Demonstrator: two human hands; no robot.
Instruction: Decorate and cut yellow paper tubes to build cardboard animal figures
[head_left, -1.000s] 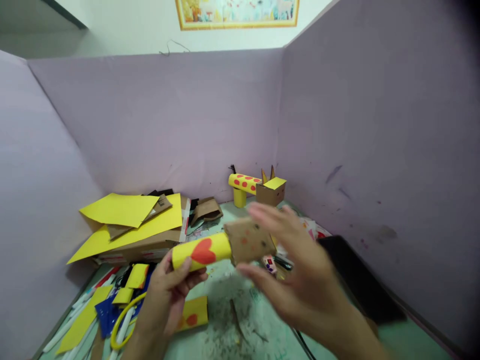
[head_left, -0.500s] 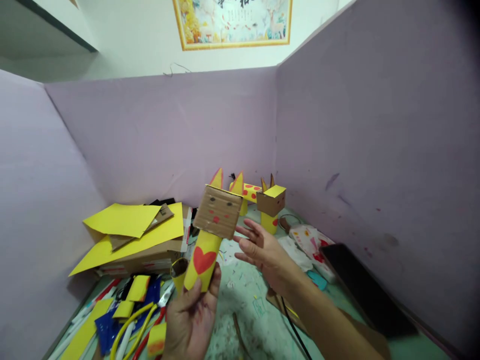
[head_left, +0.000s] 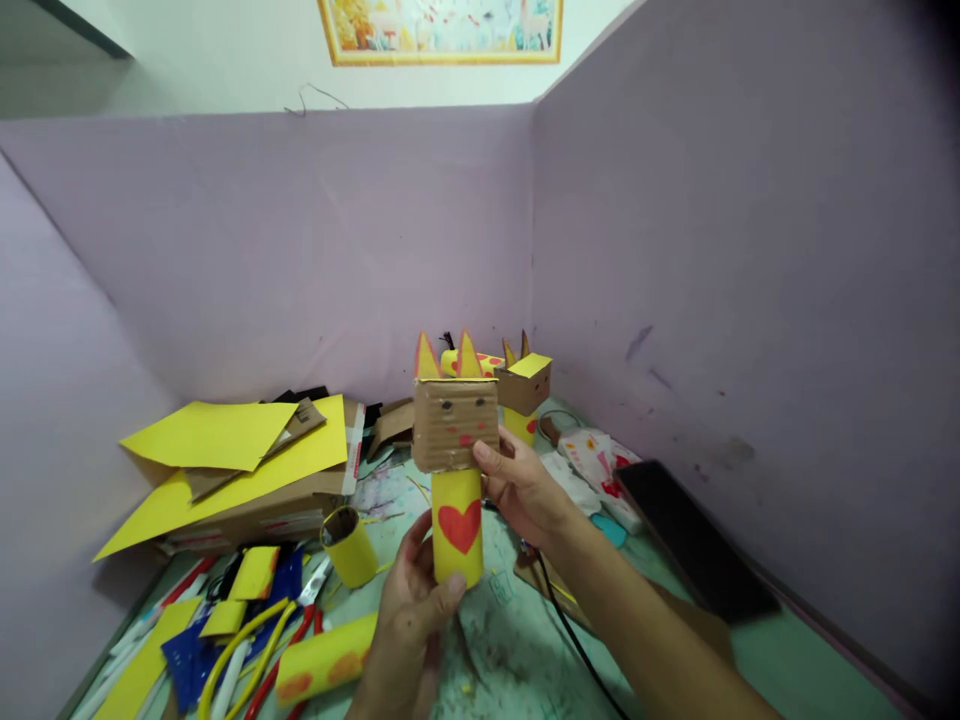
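A cardboard animal figure [head_left: 456, 425] stands nearly upright between my hands. It has a box head with a drawn face, two yellow ears edged in red, and a yellow tube body with a red heart. My left hand [head_left: 412, 610] is wrapped round the lower part of the tube. My right hand [head_left: 525, 485] grips the head's lower right corner, thumb on the front, other fingers partly hidden behind. Just behind it is a second figure [head_left: 523, 388] with a box head and pointed ears. A yellow tube with orange spots [head_left: 330, 660] lies beside my left wrist.
Yellow sheets [head_left: 217, 435] rest on a cardboard box at the left. Below them are scissors [head_left: 311, 585], markers and yellow scraps; an open yellow tube [head_left: 351, 548] stands nearby. At the right lie a dark flat panel [head_left: 697, 540] and a black cable [head_left: 570, 630]. Purple partitions enclose the table.
My right hand, open and apart before, has closed on the figure's head. The figure has turned from tilted to nearly upright and moved slightly right. The view has shifted.
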